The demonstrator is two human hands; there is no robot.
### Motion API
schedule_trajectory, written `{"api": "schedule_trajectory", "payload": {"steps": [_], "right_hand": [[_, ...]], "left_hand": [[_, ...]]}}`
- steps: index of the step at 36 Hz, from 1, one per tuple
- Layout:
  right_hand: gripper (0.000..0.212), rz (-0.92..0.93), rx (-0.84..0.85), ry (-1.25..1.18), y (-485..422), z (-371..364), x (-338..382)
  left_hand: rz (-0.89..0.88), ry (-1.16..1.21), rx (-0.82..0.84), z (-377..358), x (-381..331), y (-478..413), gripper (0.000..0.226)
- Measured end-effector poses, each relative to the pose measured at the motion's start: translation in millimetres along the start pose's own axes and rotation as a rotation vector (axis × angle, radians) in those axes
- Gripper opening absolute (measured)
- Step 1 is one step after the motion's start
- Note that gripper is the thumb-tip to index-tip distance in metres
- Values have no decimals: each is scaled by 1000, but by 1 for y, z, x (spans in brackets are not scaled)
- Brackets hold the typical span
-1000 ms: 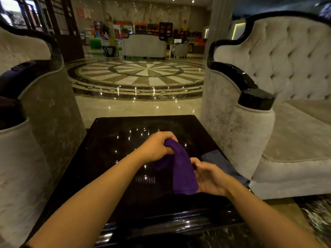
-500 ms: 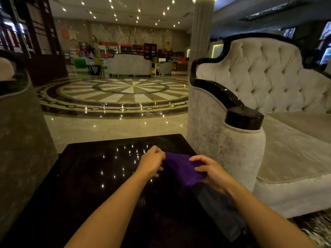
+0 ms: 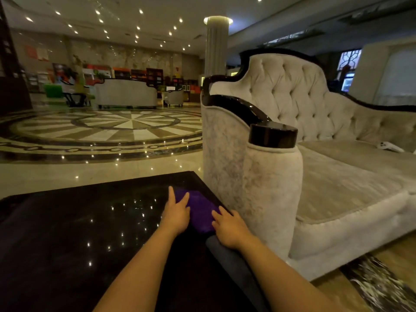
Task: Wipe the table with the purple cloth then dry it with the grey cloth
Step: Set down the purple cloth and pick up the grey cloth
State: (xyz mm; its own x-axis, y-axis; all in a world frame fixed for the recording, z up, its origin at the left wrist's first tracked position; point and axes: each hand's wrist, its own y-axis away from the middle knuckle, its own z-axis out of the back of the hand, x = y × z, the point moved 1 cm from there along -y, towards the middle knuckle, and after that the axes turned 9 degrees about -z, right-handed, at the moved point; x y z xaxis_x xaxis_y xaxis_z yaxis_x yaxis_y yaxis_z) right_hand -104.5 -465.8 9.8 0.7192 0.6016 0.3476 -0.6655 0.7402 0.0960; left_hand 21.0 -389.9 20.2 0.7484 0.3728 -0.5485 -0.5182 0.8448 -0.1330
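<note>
The purple cloth (image 3: pixel 200 210) lies spread flat on the black glossy table (image 3: pixel 74 233), near its far right corner. My left hand (image 3: pixel 176 213) rests flat on the cloth's left edge with fingers spread. My right hand (image 3: pixel 229 228) lies flat on the cloth's near right edge. The grey cloth (image 3: pixel 231 266) lies along the table's right edge, partly under my right wrist and forearm.
A pale tufted sofa (image 3: pixel 326 176) with a dark-capped armrest (image 3: pixel 272 136) stands tight against the table's right side. A small white object (image 3: pixel 387 146) lies on its seat. Polished patterned floor (image 3: pixel 108 129) stretches beyond the table's far edge.
Both hands held the purple cloth up above the table, then lowered it. It now lies flat near the far right corner with both hands opened on top. The view has tilted up and right.
</note>
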Motion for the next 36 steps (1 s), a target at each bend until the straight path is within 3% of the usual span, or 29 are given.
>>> {"api": "schedule_trajectory", "payload": {"steps": [3, 6, 10, 15, 22, 27, 31, 36], "right_hand": [[47, -38, 14, 108, 1, -1, -2], [48, -71, 19, 166, 4, 1, 4], [49, -116, -30, 208, 14, 3, 7], [48, -36, -215, -17, 33, 14, 4], [65, 17, -91, -123, 70, 44, -14], [80, -14, 37, -200, 113, 36, -36], [80, -50, 101, -7, 134, 13, -39], [60, -26, -47, 197, 141, 6, -27]], "left_hand": [[53, -343, -6, -7, 8, -1, 46], [70, -473, -39, -11, 3, 1, 46], [31, -446, -30, -6, -3, 8, 48], [-181, -366, 40, 1, -13, 23, 55], [-467, -157, 290, 11, -44, 59, 74], [-505, -137, 433, 9, -61, 77, 72], [-524, -256, 439, -5, -66, 82, 55], [-519, -348, 341, -11, -65, 94, 52]]}}
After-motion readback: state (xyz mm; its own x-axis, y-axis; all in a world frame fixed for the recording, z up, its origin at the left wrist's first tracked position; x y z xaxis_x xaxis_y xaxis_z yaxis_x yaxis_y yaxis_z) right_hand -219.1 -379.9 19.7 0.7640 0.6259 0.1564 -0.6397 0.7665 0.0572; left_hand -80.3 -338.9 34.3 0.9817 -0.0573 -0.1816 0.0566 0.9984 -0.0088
